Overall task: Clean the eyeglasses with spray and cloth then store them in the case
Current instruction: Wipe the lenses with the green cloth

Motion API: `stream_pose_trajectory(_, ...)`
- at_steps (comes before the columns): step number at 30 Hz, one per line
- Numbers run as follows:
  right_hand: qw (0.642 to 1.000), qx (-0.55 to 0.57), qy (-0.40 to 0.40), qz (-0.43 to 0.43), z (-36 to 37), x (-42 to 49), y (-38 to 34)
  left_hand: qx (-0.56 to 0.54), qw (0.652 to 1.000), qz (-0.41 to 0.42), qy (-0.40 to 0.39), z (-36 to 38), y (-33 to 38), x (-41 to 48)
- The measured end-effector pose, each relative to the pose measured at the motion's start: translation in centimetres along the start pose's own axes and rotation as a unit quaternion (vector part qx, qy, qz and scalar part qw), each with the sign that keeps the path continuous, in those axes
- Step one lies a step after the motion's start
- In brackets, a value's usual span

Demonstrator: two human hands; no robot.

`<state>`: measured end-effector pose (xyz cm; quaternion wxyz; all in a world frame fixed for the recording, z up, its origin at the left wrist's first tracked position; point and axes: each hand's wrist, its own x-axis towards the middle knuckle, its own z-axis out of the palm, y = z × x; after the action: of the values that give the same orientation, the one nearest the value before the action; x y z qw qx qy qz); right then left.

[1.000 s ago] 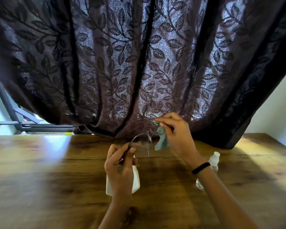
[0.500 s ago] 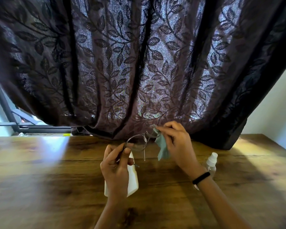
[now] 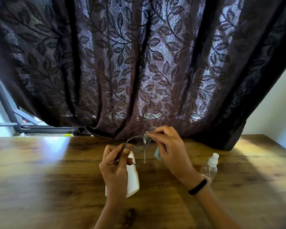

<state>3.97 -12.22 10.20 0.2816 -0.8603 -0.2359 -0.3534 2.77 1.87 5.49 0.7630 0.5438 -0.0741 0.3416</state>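
Both forearms reach forward, raised above the wooden desk [image 3: 40,179]. Left hand [image 3: 113,169]: fingers closed, pinching the thin metal frame of the eyeglasses [image 3: 136,143] at their left end. Right hand [image 3: 170,151]: fingers closed, pressing a pale green cloth [image 3: 157,153] onto the other lens. White case [image 3: 133,177] lies beneath the left fingers. Clear plastic spray bottle [image 3: 210,166] stands right of the right wrist.
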Motion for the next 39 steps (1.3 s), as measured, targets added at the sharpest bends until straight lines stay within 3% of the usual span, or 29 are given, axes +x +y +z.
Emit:
stream_pose_trajectory(9, 0.995, 0.017, 0.03, 0.094, -0.9, 1.0, 2.5, -0.011, 0.999, 0.001, -0.047, 0.1, 0.3, 0.1)
stream_pose_trajectory(16, 0.998, 0.026, 0.036, 0.05, 0.3, 0.7, 0.6, -0.006, 0.999, 0.017, -0.03, 0.0, -0.1, 0.1)
stream_pose_trajectory(22, 0.986, 0.137, 0.027, 0.09, 1.1, -1.1, -1.4, 0.042, 0.999, 0.017, -0.006, -0.2, -0.9, 0.1)
stream_pose_trajectory(30, 0.978, 0.141, 0.126, 0.092, 1.2, -1.8, -2.4, 0.051, 0.997, 0.052, -0.019, 0.2, -0.6, -0.1)
stream_pose_trajectory(39, 0.994, 0.095, 0.047, 0.026, 1.9, -3.3, -3.8, 0.068, 0.997, 0.039, 0.013, -0.3, -1.5, 0.0)
